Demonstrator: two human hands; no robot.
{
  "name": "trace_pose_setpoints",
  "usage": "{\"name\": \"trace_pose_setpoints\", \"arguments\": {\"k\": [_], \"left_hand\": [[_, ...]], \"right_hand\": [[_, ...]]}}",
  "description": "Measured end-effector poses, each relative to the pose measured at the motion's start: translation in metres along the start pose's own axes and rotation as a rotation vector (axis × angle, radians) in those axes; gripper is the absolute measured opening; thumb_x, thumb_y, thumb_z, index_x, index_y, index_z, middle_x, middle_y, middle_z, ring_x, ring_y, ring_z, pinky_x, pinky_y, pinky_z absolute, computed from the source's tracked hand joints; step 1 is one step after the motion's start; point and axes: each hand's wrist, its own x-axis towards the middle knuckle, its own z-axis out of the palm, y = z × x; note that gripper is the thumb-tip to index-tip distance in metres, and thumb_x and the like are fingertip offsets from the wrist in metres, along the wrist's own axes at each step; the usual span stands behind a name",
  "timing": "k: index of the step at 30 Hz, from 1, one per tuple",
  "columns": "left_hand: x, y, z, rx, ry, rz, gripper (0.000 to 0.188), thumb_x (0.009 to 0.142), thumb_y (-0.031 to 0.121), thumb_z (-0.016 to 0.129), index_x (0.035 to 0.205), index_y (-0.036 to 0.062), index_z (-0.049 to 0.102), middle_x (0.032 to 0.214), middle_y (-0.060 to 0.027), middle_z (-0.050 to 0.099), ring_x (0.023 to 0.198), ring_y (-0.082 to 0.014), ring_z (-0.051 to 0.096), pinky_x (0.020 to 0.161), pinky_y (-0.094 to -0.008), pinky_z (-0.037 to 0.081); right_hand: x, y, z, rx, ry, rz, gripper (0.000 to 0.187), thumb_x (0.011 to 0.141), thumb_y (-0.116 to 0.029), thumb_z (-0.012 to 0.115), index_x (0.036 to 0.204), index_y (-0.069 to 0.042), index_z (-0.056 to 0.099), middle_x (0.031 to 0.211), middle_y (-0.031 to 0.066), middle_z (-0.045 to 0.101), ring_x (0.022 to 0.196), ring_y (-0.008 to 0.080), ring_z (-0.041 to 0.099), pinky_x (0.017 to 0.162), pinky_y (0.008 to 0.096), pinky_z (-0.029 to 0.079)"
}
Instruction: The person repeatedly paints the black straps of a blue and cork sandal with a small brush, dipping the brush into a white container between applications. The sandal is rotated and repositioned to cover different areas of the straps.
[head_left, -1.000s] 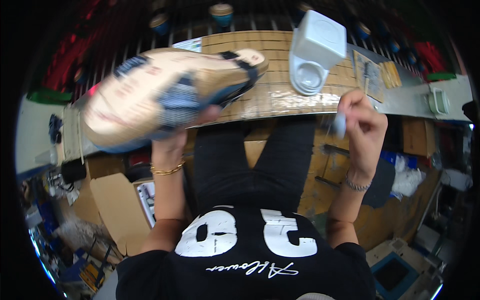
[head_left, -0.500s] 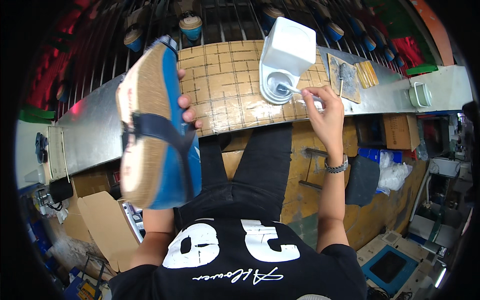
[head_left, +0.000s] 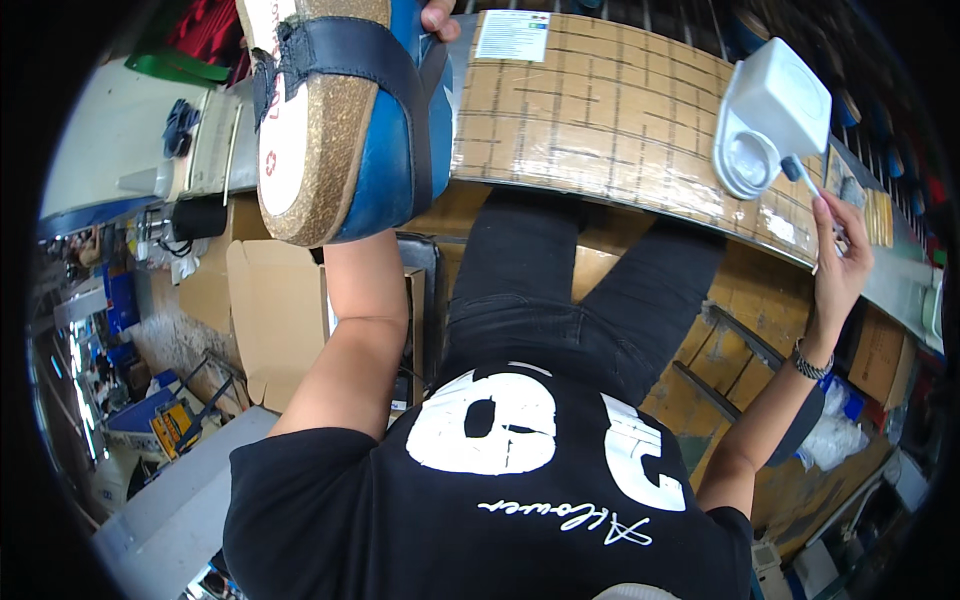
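Note:
A sandal [head_left: 345, 110] with a cork sole, pale footbed and dark straps is mounted on a blue shoe last [head_left: 397, 150], raised at the upper left. My left hand [head_left: 437, 18] grips it from behind; only fingertips show past its right edge, and the rest is hidden. On the right, my right hand [head_left: 842, 245] is closed round a thin brush [head_left: 803, 176] with a pale handle and dark tip. That tip is just outside the round cup of a white plastic dispenser [head_left: 780, 100]. Whitish stuff lies in the cup.
A bench covered with taped brown cardboard [head_left: 590, 110] spans the front, with a printed label [head_left: 512, 36] at its back left. Yellow sticks [head_left: 878, 218] lie by the right hand. An opened carton [head_left: 280, 310] stands lower left, beside my left arm.
The brush tip has come out of the cup, to its right side. The view has swung left, so the dispenser appears farther right. The sandal appears higher, its sole turned differently.

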Motion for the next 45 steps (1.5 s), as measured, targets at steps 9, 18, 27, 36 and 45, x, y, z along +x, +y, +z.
{"name": "trace_pose_setpoints", "arguments": {"k": [9, 18, 27, 36, 45], "left_hand": [[-0.020, -0.036, 0.019, -0.097, 0.109, 0.035, 0.117, 0.078, 0.081, 0.061, 0.153, -0.0013, 0.026, 0.099, -0.0200, 0.063, 0.081, -0.0301, 0.065, 0.068, -0.0397, 0.056], [-0.019, -0.048, 0.028, -0.122, 0.152, 0.065, 0.120, 0.075, 0.079, 0.067, 0.154, 0.0000, 0.024, 0.102, -0.0196, 0.062, 0.085, -0.0297, 0.064, 0.071, -0.0386, 0.054], [-0.095, 0.007, -0.014, 0.101, 0.057, 0.085, 0.118, 0.077, 0.075, 0.069, 0.157, 0.0022, 0.021, 0.106, -0.0182, 0.059, 0.092, -0.0293, 0.062, 0.084, -0.0397, 0.049], [-0.112, 0.002, -0.020, 0.046, 0.044, 0.034, 0.108, 0.082, 0.060, 0.074, 0.158, 0.0063, 0.019, 0.107, -0.0191, 0.061, 0.092, -0.0307, 0.064, 0.085, -0.0425, 0.048], [-0.126, -0.008, -0.025, 0.068, 0.093, 0.099, 0.111, 0.079, 0.063, 0.075, 0.157, 0.0045, 0.021, 0.107, -0.0199, 0.062, 0.093, -0.0308, 0.064, 0.083, -0.0413, 0.048]], "right_hand": [[-0.007, 0.032, 0.005, 0.154, -0.244, 0.497, 0.029, 0.099, -0.026, 0.070, 0.105, 0.002, 0.076, 0.079, -0.0050, 0.062, 0.075, 0.0037, 0.048, 0.069, 0.0192, 0.037], [-0.016, 0.054, 0.023, -0.036, -0.100, 0.109, 0.028, 0.089, -0.021, 0.079, 0.113, -0.007, 0.077, 0.108, 0.0093, 0.070, 0.103, 0.0185, 0.063, 0.096, 0.0310, 0.046], [-0.090, -0.117, 0.158, 0.372, -0.940, -0.266, 0.044, 0.080, 0.007, 0.055, 0.117, -0.011, 0.071, 0.133, 0.0121, 0.061, 0.118, 0.0292, 0.058, 0.096, 0.0368, 0.046], [-0.094, -0.102, 0.309, 0.305, -1.228, -0.322, 0.058, 0.079, 0.013, 0.043, 0.126, -0.011, 0.068, 0.148, 0.0175, 0.051, 0.134, 0.0353, 0.050, 0.114, 0.0415, 0.039], [-0.087, -0.113, 0.318, 0.217, -1.375, -0.387, 0.044, 0.077, 0.011, 0.046, 0.109, -0.002, 0.072, 0.145, 0.0175, 0.053, 0.132, 0.0342, 0.051, 0.111, 0.0394, 0.042]]}}
